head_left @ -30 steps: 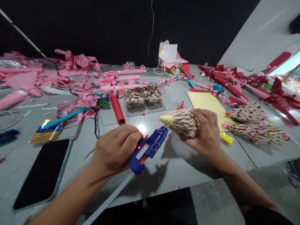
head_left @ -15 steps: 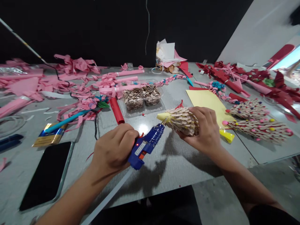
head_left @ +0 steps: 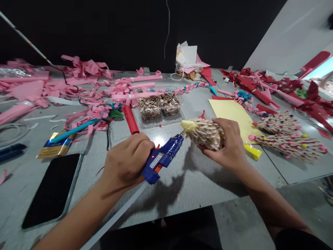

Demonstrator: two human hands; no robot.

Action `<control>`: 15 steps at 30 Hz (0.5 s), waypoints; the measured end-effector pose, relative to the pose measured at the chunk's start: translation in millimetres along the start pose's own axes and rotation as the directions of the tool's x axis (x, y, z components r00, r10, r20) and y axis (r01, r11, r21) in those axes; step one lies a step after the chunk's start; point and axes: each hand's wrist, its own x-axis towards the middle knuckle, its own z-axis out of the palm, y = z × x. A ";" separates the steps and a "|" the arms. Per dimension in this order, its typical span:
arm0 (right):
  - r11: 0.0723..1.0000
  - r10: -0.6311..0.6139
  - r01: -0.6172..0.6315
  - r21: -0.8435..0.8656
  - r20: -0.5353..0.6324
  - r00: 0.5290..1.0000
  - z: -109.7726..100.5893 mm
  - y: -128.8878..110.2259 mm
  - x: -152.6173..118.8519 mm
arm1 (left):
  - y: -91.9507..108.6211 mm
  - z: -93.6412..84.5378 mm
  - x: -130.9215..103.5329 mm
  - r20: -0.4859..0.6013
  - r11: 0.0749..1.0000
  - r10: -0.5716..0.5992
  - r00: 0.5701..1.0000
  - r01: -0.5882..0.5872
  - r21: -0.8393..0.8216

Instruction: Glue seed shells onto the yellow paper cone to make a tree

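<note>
My left hand is wrapped round a blue hot glue gun, its red light lit and a long glue stick trailing from the back. The nozzle meets the yellow pointed end of a hedgehog-like craft figure covered in overlapping pale flakes; whether it touches I cannot tell. My right hand grips that figure from its rear end, thumb below and fingers above. Behind it stands a clear plastic box with two compartments of similar flakes.
Two finished-looking spiky figures with coloured pompoms lie at right beside yellow paper. A phone, blue-handled pliers and a gold-blue packet lie at left. Pink paper scraps and red ones line the back.
The nozzle and the craft figure have shifted slightly right in the picture, along with a small turn of the view. Both hands keep their holds.
</note>
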 end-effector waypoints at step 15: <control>0.787 0.174 -0.328 0.523 0.322 0.931 8.6 7.7 -11.0 | 1.0 -1.8 -8.2 -0.105 0.962 -0.009 0.994 -0.020 -0.273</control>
